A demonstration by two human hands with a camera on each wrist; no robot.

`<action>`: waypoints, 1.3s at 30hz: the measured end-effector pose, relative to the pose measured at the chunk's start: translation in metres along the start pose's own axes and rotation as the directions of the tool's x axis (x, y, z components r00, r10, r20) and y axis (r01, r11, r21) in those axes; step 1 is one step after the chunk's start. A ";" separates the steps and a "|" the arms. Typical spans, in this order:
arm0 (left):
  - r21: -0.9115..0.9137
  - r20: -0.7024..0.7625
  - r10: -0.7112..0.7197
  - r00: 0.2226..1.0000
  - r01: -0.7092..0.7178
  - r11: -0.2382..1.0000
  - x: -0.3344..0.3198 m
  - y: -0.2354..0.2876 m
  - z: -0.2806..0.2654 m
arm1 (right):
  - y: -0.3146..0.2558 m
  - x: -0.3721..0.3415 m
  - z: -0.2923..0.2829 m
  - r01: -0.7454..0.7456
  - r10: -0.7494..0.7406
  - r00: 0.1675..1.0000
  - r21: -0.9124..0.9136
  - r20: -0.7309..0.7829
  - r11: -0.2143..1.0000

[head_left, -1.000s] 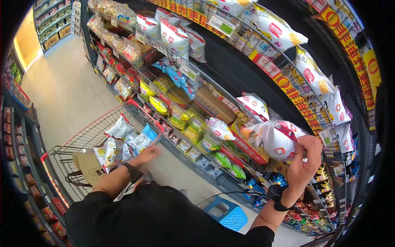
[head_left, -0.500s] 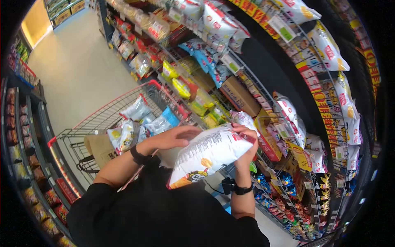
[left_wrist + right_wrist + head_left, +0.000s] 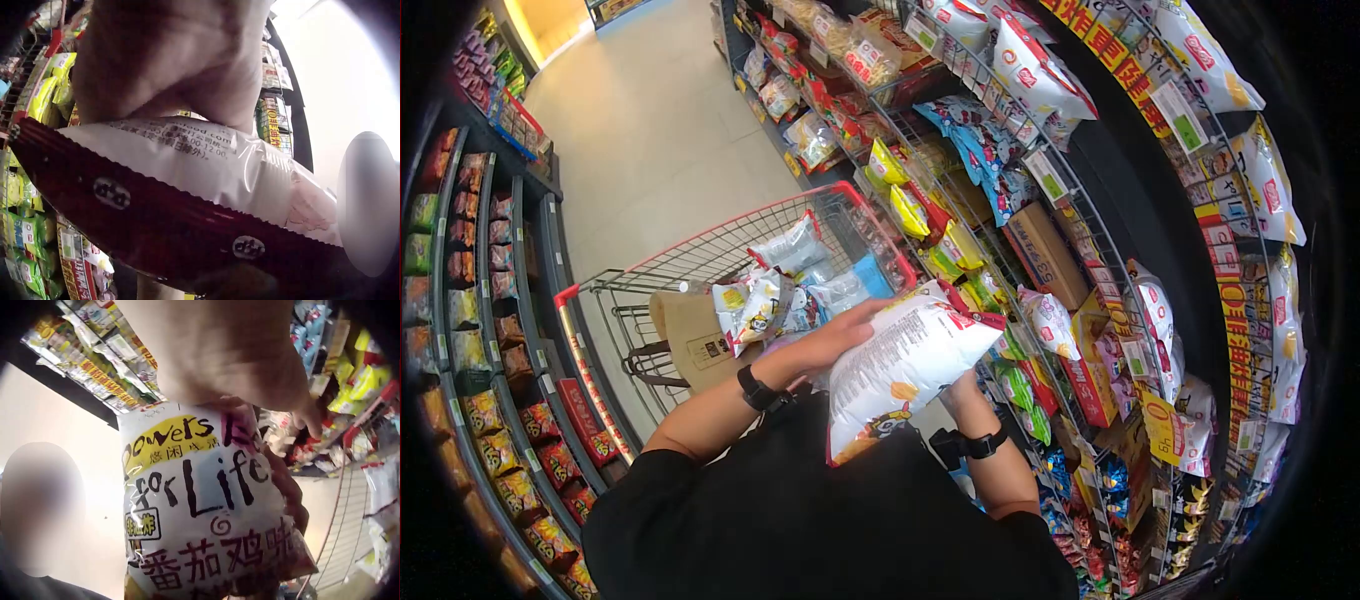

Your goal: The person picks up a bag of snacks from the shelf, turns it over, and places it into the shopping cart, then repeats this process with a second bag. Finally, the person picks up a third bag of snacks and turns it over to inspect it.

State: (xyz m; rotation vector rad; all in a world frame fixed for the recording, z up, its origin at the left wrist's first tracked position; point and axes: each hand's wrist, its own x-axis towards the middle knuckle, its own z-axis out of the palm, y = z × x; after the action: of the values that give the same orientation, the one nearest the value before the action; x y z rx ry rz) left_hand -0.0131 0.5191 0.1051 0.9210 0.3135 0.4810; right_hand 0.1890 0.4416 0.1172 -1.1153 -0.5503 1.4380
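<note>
A puffed white snack bag [image 3: 910,360] with dark red ends is held tilted in front of the person's chest. My left hand [image 3: 845,338] grips its upper left side, with fingers laid over the face covered in small print. From behind the bag, my right hand [image 3: 967,392] holds the right side; most of its fingers are hidden. Large lettering shows on the snack bag [image 3: 206,494] in the right wrist view, below my right hand [image 3: 225,356]. A dark red crimped end of the snack bag [image 3: 156,212] crosses the left wrist view beneath my left hand [image 3: 175,62].
A wire shopping cart [image 3: 710,238] with a red rim stands just beyond the left forearm. It carries several snack bags [image 3: 752,308] and a brown paper bag [image 3: 690,335]. Stocked wire shelves [image 3: 1090,250] run along the right, and another shelf row [image 3: 495,330] along the left.
The right hand has brought the snack bag from the right shelf to the chest. The left hand has moved from beside the cart onto the bag. The view has shifted, moving the cart rightward in frame.
</note>
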 end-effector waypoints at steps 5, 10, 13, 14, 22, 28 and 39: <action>0.006 -0.038 -0.023 0.999 0.023 1.000 -0.003 -0.019 -0.010 | 0.021 -0.002 -0.019 -0.214 0.195 0.976 0.260 0.094 0.942; -0.054 -0.010 -0.034 0.999 0.033 0.998 0.008 -0.019 -0.009 | 0.009 -0.012 -0.010 -0.206 0.176 0.976 0.298 0.127 0.932; -0.045 -0.037 0.004 0.999 -0.005 0.999 0.013 -0.020 -0.008 | 0.005 -0.020 -0.006 -0.236 0.198 0.969 0.308 0.150 0.922; -0.031 -0.052 0.021 0.998 -0.022 0.999 0.014 -0.020 -0.008 | 0.005 -0.022 -0.007 -0.242 0.203 0.966 0.286 0.160 0.927; 0.285 -0.124 -0.043 0.991 0.077 0.956 0.019 0.007 0.002 | -0.002 -0.009 -0.020 -0.221 0.213 0.975 0.307 0.060 0.925; 0.443 -0.071 0.012 0.997 0.021 0.896 0.014 0.011 0.010 | -0.012 -0.005 -0.013 -0.235 0.223 0.969 0.118 0.104 0.965; 0.394 -0.062 -0.089 0.994 0.107 0.913 0.015 0.022 0.009 | -0.009 0.001 -0.014 -0.281 0.272 0.953 0.055 0.134 0.958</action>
State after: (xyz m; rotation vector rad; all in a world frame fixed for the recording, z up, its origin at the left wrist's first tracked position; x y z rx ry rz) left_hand -0.0022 0.5318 0.1272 1.2847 0.5065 0.3489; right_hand 0.2052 0.4409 0.1181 -1.0793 -0.4357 1.7670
